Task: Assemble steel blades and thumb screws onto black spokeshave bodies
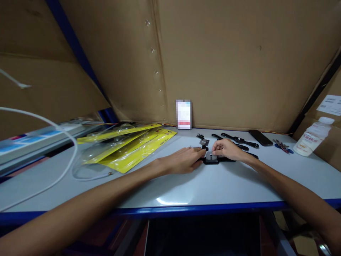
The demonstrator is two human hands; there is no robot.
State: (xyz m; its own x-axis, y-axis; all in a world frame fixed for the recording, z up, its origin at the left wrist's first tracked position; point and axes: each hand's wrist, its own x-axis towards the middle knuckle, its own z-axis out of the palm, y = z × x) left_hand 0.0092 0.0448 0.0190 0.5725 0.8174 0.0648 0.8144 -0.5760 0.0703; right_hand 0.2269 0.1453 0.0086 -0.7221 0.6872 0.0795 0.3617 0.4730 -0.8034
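Note:
A black smartwatch (211, 162), with a grey square face and a small dark mark on it, lies flat on the table between my hands. My left hand (183, 159) rests at its left end, fingertips holding it against the surface. Over the face and strap, my right hand (226, 149) has thumb and fingers pinched together at the face's right edge; whatever is between the tips is too small to make out. The strap runs right, partly under my right hand. A small grey square piece (204, 142) lies just behind the watch.
Black watches with straps (239, 140), a dark phone (260, 137), keys (282, 146) and a white bottle (313, 138) stand to the right. Yellow blister packs (138, 151), a white cable (69, 142) and a power strip (34, 140) lie left. A blurred-out screen (183, 114) leans on the back panel.

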